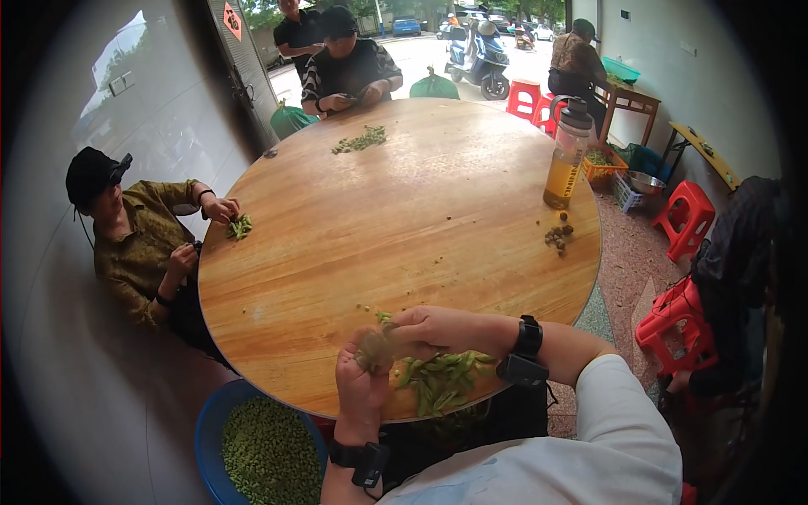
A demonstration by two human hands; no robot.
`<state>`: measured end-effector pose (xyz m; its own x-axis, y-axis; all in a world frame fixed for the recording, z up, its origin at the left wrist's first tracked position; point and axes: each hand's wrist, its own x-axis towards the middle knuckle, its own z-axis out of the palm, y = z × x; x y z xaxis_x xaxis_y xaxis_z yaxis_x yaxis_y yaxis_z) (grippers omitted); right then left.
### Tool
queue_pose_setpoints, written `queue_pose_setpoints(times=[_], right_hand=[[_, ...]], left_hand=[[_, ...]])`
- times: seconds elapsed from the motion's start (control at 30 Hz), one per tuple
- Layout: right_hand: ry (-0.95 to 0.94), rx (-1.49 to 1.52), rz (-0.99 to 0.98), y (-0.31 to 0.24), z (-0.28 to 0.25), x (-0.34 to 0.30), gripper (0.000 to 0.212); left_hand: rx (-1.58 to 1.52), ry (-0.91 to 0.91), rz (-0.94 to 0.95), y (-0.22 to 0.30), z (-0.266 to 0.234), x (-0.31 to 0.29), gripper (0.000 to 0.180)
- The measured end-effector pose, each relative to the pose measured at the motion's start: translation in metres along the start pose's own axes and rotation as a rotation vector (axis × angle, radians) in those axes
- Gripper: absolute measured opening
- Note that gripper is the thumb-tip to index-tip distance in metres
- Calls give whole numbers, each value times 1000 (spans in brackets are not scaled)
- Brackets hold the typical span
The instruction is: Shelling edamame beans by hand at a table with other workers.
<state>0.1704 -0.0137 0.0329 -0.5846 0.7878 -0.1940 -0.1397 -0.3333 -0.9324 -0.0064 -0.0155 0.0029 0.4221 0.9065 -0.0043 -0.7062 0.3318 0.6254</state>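
Observation:
My two hands meet over the near edge of the round wooden table [362, 244]. My left hand [360, 370] is turned up with its fingers curled; motion smears what lies in it. My right hand [421, 328] is closed in a pinch against the left fingers, with a green bean pod [385, 317] poking out at its fingertips. Just below my right wrist lies a pile of green bean pods [442, 380]. A blue basin [204, 438] full of shelled green beans [271, 450] stands low, left of my left forearm.
A bottle [566, 160] with amber liquid stands at the table's right, beside small brown bits [557, 238]. At the left, a person [139, 227] handles pods; another [349, 67] sits across, behind a small green pile [360, 140]. Red stools [686, 220] stand at the right.

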Motion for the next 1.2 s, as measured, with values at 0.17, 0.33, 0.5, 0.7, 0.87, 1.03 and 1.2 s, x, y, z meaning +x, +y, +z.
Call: queue_pose_setpoints(times=[0.17,0.33,0.5,0.7,0.87,1.03,1.2], right_hand=[[268,-756,-413,17,-3,10,20],[282,-615,-363,12,-2,5,21],[50,-116,21,-5,6,-5,17],[-5,206,39,10,-6,5,17],[181,-213,-160,19,2,10,18],[339,-531,-379,25,4,12,20],[368,-736,-498,22,2,10,17]], left_hand=[[315,156,212,-11,6,4,11],[374,186,199,-11,-1,2,13],[335,116,214,-10,-10,2,13],[168,134,208,-8,3,-1,17],[173,99,70,-5,-8,1,19],[242,132,88,-6,-13,1,14],[244,182,112,-7,-5,1,13]])
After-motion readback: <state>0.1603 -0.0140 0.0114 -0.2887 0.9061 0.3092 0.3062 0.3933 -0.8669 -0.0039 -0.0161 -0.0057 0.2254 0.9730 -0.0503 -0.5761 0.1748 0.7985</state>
